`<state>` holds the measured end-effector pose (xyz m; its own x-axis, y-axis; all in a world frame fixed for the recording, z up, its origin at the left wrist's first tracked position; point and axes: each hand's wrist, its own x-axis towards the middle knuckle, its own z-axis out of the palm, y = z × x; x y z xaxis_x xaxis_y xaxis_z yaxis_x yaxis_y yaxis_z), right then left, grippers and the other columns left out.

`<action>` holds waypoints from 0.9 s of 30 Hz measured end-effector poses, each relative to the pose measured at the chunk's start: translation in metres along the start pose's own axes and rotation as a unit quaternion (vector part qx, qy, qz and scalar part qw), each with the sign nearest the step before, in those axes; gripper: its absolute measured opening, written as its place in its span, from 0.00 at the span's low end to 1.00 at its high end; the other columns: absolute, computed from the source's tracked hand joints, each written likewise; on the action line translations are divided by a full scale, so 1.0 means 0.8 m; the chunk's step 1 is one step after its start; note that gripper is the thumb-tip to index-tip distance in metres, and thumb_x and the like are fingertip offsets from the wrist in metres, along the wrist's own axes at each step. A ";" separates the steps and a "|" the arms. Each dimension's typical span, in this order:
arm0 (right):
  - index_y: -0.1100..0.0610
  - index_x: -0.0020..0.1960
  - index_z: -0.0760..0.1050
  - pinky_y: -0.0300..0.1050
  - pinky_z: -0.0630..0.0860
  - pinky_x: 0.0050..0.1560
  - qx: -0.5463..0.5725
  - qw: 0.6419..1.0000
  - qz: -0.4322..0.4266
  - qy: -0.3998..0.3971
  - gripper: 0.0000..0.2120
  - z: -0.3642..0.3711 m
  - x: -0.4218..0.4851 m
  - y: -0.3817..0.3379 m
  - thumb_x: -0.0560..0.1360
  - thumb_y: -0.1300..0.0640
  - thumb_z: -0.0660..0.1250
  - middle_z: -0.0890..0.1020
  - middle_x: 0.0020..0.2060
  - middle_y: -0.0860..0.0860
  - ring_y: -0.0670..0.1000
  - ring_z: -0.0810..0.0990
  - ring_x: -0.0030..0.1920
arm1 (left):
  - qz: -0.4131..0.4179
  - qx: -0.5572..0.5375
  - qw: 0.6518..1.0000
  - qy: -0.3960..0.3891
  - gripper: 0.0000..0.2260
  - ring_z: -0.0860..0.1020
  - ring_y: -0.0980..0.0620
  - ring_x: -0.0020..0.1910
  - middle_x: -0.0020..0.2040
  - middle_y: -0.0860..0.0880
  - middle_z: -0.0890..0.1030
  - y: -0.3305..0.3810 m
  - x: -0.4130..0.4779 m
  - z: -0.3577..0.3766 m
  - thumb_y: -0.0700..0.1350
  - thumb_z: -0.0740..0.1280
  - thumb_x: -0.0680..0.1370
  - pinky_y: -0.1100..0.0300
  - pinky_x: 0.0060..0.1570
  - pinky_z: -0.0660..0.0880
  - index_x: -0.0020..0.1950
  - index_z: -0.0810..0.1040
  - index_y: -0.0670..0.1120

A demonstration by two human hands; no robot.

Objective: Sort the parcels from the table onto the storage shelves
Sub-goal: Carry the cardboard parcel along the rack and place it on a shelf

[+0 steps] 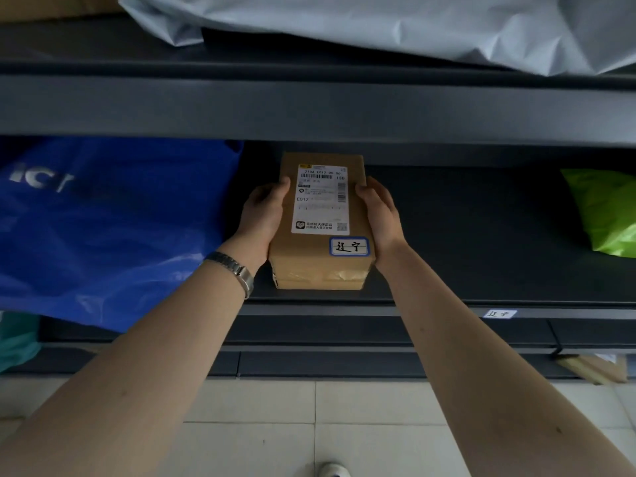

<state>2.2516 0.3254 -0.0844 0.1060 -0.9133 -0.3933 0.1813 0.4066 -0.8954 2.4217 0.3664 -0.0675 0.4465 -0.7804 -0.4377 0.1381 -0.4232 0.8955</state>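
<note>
Starting at the far left, a large blue bag [103, 228] already fills that end of the middle shelf [464, 235], slumping over its front edge, with something teal [17, 339] just below it. Next comes the left hand [263, 215], a metal watch [234, 270] on its wrist, pressed flat against the left side of the cardboard parcel [320, 242]. The parcel sits lengthwise into the shelf, its near end just inside the front edge and apparently resting on the board, though contact underneath cannot be confirmed. A printed shipping label [321, 197] covers its top, and a small handwritten sticker [349, 246] sits at the near right corner. The right hand [378, 215] mirrors the left on the opposite side, so the grip is a two-handed clamp closed on the parcel. Further right, the shelf board is bare, a small tag [499, 313] on its front edge appears to carry the same characters as the sticker, and a green bag [605, 211] lies at the far end. Above, a grey-white bag [378, 25] occupies the upper shelf. Judging by this, several parcels are already shelved and this one is nearly placed; only release remains. What is left on the table cannot be told, since it is out of view.
</note>
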 end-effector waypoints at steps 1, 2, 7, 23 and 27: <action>0.49 0.79 0.66 0.57 0.82 0.60 -0.021 1.000 -0.006 0.001 0.26 0.000 -0.001 -0.004 0.82 0.55 0.66 0.80 0.65 0.56 0.58 0.83 0.59 | 0.007 0.000 1.000 0.004 0.21 0.82 0.43 0.56 0.60 0.44 0.83 0.001 -0.001 -0.001 0.58 0.65 0.80 0.47 0.57 0.79 0.70 0.75 0.49; 0.48 0.80 0.64 0.54 0.83 0.59 -0.045 0.999 -0.013 0.001 0.27 -0.001 -0.003 -0.007 0.83 0.54 0.66 0.79 0.67 0.54 0.56 0.83 0.59 | 0.015 -0.004 1.000 0.008 0.20 0.82 0.44 0.56 0.61 0.44 0.83 0.002 -0.003 -0.002 0.57 0.65 0.81 0.49 0.54 0.80 0.69 0.75 0.49; 0.49 0.80 0.64 0.37 0.74 0.43 -0.095 0.994 -0.047 0.018 0.24 -0.010 -0.013 -0.016 0.85 0.50 0.62 0.77 0.62 0.48 0.44 0.79 0.53 | 0.061 -0.006 0.998 0.009 0.19 0.77 0.49 0.63 0.68 0.47 0.78 0.006 -0.015 -0.014 0.53 0.62 0.83 0.53 0.64 0.73 0.72 0.75 0.48; 0.41 0.72 0.72 0.52 0.68 0.77 -0.017 0.977 -0.200 0.069 0.18 -0.008 -0.219 -0.040 0.83 0.47 0.57 0.77 0.72 0.45 0.47 0.75 0.73 | 0.173 -0.101 0.977 -0.069 0.16 0.69 0.57 0.73 0.75 0.55 0.71 0.034 -0.185 -0.080 0.48 0.51 0.87 0.53 0.75 0.62 0.71 0.71 0.58; 0.40 0.64 0.79 0.51 0.71 0.74 0.033 0.960 -0.267 0.082 0.18 0.000 -0.324 -0.044 0.79 0.52 0.58 0.83 0.66 0.42 0.46 0.78 0.71 | 0.216 -0.120 0.964 -0.099 0.15 0.68 0.65 0.73 0.67 0.69 0.75 0.047 -0.272 -0.108 0.55 0.55 0.82 0.59 0.75 0.60 0.58 0.77 0.72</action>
<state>2.2179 0.5478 0.0492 -0.1725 -0.9814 0.0848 0.2297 -0.1238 -0.9654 2.4059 0.5600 0.0681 0.3348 -0.9423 -0.0058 0.1889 0.0611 0.9801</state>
